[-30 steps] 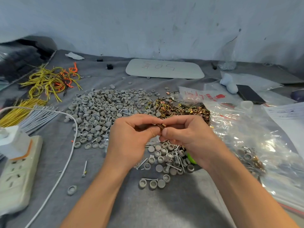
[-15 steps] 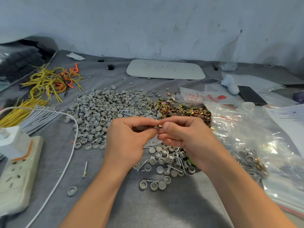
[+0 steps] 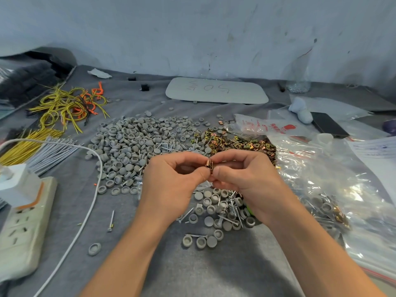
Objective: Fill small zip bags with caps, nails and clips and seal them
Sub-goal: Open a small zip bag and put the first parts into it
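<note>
Gathering clips is the step in hand, by judgement. The left hand and right hand together pinch a small stack of copper clips above the loose caps, just in front of the clip pile. The next move calls for an open zip bag — neither hand holds one.

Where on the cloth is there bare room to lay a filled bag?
Bare cloth at the near edge, short of the loose caps. Also between the cable and left hand, bar a screw and lone cap. Crowded: cap pile, clip pile, bags at right, power strip at left.
</note>
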`<state>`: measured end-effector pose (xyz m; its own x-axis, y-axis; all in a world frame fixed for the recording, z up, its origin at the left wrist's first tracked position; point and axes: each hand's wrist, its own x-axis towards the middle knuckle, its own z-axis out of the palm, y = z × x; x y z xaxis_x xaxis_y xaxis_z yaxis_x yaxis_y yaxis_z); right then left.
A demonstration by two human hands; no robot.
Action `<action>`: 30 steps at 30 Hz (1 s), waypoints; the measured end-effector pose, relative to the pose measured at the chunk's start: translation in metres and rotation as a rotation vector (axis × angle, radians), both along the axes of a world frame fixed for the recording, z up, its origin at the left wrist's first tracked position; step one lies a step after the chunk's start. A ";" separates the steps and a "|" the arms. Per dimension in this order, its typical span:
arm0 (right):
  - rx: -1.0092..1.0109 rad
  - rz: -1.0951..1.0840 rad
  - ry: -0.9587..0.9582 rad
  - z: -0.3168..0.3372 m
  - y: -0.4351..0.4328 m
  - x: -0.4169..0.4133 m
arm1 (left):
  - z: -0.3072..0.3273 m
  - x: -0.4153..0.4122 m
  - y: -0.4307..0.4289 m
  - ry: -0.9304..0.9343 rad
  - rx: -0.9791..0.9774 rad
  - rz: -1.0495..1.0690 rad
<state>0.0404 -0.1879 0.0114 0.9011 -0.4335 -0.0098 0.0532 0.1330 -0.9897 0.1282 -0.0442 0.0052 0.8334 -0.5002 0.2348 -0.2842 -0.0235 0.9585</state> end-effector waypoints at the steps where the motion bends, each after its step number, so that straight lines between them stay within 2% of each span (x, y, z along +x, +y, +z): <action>1: -0.016 0.000 0.001 0.000 0.000 0.000 | 0.000 0.000 0.000 -0.002 0.007 -0.002; 4: -0.118 -0.018 -0.001 -0.001 0.000 0.000 | -0.001 0.000 0.000 0.001 0.027 -0.013; 10: -0.486 -0.167 0.015 -0.002 0.001 -0.001 | -0.001 0.000 0.000 0.084 -0.018 -0.063; 14: -0.586 -0.185 -0.065 -0.003 0.004 0.000 | -0.001 0.000 0.001 0.133 -0.059 -0.091; 16: -0.596 -0.188 -0.082 -0.003 0.004 0.001 | -0.001 0.001 0.000 0.119 -0.067 -0.079; 22: -0.433 -0.127 -0.165 -0.002 0.001 0.002 | -0.003 0.004 0.000 0.083 -0.110 -0.070; 27: -0.425 -0.134 -0.190 -0.002 0.002 0.004 | -0.006 0.006 0.000 0.029 -0.108 -0.028; 29: -0.446 -0.145 -0.183 -0.003 0.003 0.005 | -0.009 0.008 0.001 -0.082 -0.007 0.058; 30: -0.457 -0.150 -0.176 -0.003 0.003 0.006 | -0.011 0.010 0.001 -0.196 0.117 0.126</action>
